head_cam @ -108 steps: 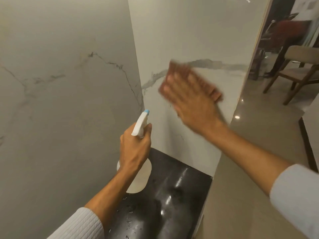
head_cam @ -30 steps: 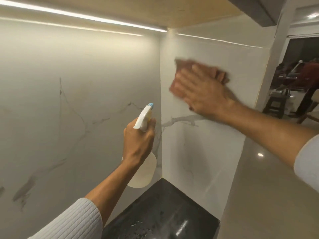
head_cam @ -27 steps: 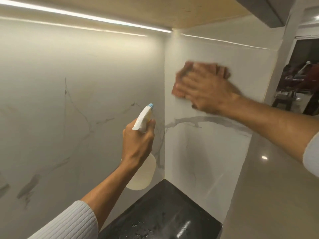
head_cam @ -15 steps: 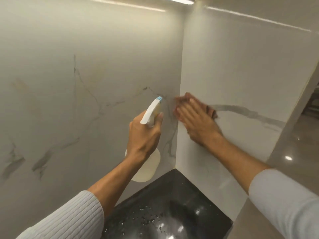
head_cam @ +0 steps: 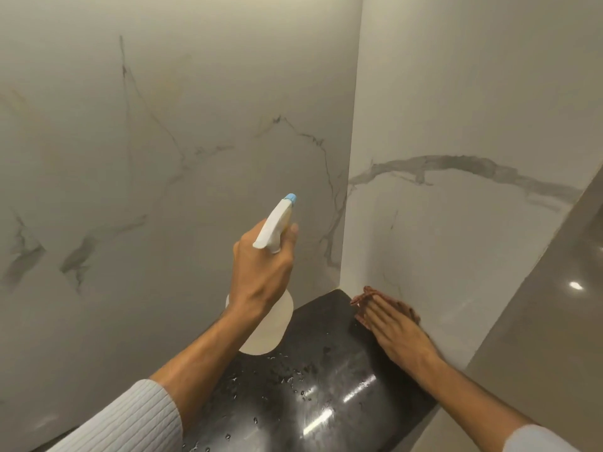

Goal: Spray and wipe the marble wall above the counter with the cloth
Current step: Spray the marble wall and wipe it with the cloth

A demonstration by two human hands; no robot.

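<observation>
My left hand [head_cam: 261,272] grips a white spray bottle [head_cam: 275,223] with a blue nozzle, held up in front of the back marble wall [head_cam: 146,158], nozzle pointing toward the corner. My right hand [head_cam: 396,331] lies flat on a reddish-brown cloth [head_cam: 368,296], pressing it against the foot of the right marble wall [head_cam: 456,109], where that wall meets the black counter [head_cam: 319,386]. Only the cloth's far edge shows past my fingers.
Water droplets lie scattered on the glossy black counter near its middle. The two veined marble walls meet in a corner [head_cam: 349,190] above the counter's far end. A grey side panel [head_cam: 554,305] rises at the right.
My right hand with the cloth has swept down the right wall from mid-height near the corner to its base at the counter. The left hand still holds the bottle in about the same pose.
</observation>
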